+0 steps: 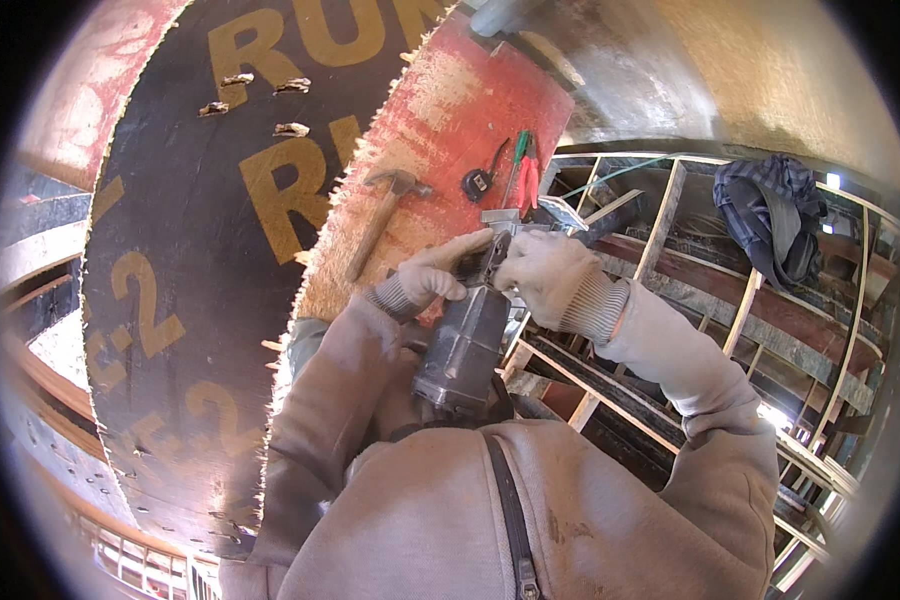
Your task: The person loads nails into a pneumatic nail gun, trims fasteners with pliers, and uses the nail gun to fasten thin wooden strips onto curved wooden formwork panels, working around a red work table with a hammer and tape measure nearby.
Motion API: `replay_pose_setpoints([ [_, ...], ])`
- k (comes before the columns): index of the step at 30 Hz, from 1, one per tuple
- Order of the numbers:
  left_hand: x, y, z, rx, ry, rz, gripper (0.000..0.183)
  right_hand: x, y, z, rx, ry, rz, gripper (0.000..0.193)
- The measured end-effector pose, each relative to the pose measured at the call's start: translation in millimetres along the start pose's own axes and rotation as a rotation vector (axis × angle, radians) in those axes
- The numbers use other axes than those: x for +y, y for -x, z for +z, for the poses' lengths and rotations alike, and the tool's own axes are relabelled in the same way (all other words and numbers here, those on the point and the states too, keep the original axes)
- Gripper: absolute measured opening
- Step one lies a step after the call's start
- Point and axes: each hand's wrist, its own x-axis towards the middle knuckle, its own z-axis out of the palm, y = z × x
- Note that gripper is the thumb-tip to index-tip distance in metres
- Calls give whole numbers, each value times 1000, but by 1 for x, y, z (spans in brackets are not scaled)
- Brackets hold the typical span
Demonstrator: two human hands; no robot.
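Close together, both hands (432,274) (552,276): left round a grey tool (461,345) at its neck, right curled there, pinch unclear.

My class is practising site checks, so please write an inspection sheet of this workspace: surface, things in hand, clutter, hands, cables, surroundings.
Surface: worn red board, splintered along its left edge; dark panel with yellow lettering and four splintered spots beside it.
Things in hand: boxy dark grey tool, apparently a power tool.
Clutter: claw hammer, tape measure, red-handled pliers and green-handled tool on the red board.
Hands: left hand grips the tool; right hand is curled against it, fingertips partly hidden.
Cables: nothing seen for certain.
Surroundings: timber framing at right, with plaid cloth draped over it.
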Motion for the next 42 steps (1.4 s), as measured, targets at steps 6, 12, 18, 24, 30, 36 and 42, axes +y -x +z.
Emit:
replay_pose_setpoints([
  [6,2,2,-3,88,43,-88,100,13,6,17,327,180,138,22],
  [12,1,-7,3,202,-1,-82,96,36,-8,14,348,400,-290,22],
  [18,-2,-9,3,234,-38,-90,84,38,9,17,302,-62,133,16],
  [24,0,-10,10,292,48,-118,72,30,16,36,313,-107,344,15],
  [30,6,-8,17,306,85,-108,60,32,15,42,354,-191,396,15],
  [36,6,-9,17,324,42,-100,59,25,14,45,405,-219,421,15],
  [42,0,-9,14,316,-92,-61,61,18,6,43,317,-121,498,21],
])
